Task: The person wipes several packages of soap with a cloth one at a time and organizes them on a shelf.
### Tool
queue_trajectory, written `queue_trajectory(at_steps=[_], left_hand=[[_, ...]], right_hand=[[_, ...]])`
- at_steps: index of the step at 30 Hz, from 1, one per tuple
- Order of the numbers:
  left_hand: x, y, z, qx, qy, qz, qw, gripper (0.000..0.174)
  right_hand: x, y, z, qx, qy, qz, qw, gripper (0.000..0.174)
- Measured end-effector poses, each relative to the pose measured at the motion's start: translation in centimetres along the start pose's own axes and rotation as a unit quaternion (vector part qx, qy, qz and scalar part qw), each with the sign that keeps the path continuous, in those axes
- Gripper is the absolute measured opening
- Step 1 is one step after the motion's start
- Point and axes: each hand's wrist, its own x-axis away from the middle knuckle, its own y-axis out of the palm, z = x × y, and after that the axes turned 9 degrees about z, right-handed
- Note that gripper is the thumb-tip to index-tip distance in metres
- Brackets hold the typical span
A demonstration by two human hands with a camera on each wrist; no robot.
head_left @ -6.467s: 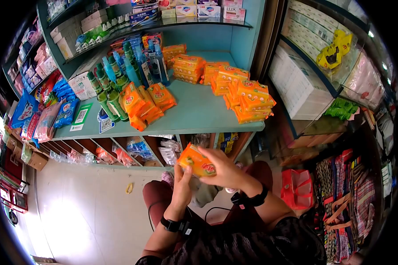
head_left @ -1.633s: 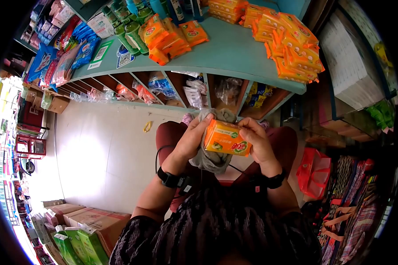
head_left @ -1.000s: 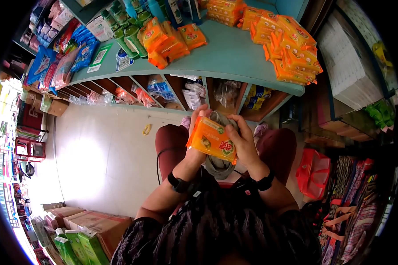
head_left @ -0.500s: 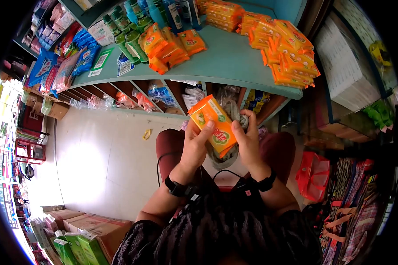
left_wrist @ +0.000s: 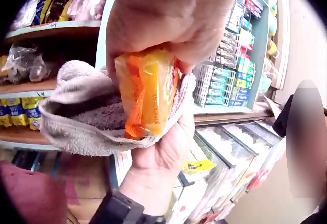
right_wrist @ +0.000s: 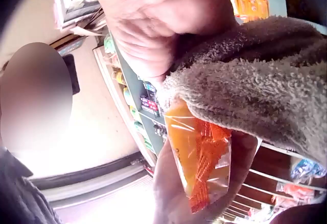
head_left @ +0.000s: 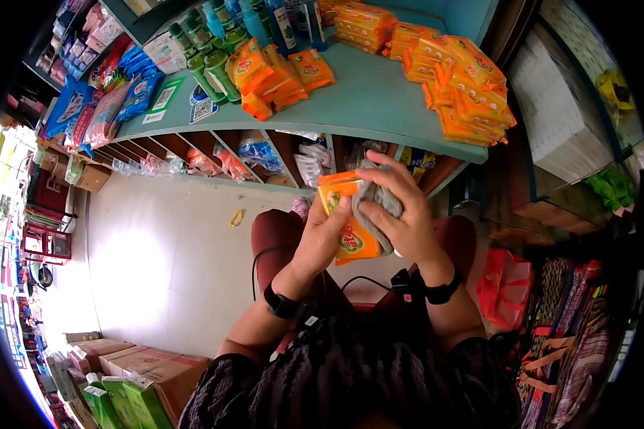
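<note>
In front of the lap, my left hand (head_left: 315, 239) grips an orange-wrapped soap bar (head_left: 358, 243), thumb across its printed face. My right hand (head_left: 416, 223) holds a bunched grey towel cloth (head_left: 381, 200) against the bar's right part, its fingers bent over the cloth. The left wrist view shows the clear end of the wrapper (left_wrist: 159, 99), with the cloth (left_wrist: 71, 116) wrapping behind and below it. In the right wrist view, the fuzzy cloth (right_wrist: 250, 91) covers one edge of the bar (right_wrist: 186, 145). The left fingers behind the bar are mostly hidden in the head view.
On the teal counter (head_left: 379, 107) stand a right-hand stack of orange soap bars (head_left: 472, 86) and a smaller pile (head_left: 272, 75) beside green bottles (head_left: 211, 71). Bagged goods (head_left: 261, 150) fill cubbies below. A red bag (head_left: 504, 286) sits at right, cardboard boxes (head_left: 157, 368) at lower left.
The soap bar has been turned about between the hands. The cloth, behind the bar half a second ago, now lies over its right face under the right hand.
</note>
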Motion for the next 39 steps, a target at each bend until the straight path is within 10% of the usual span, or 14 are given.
queue_trajectory(at_steps=[13,21,35,39], left_hand=[[-2.4,-1.5,1.2,0.278,-0.068,0.024,0.958,0.045],[-1.7,0.1,0.7,0.261,-0.066,0.032,0.963,0.049],[-1.3,-0.8,0.5,0.323,-0.166,-0.03,0.931,0.046],[-1.5,-0.6,-0.3,0.128,-0.094,0.065,0.985,0.054]], right_hand=[[4.1,1.1,1.2,-0.119,0.165,-0.008,0.979,0.052],[1.9,2.4,0.3,0.052,-0.103,0.089,0.989,0.065],[1.3,1.5,3.1,-0.135,0.196,0.168,0.957,0.036],[2.2,2.0,1.7,-0.21,0.257,0.087,0.939,0.033]])
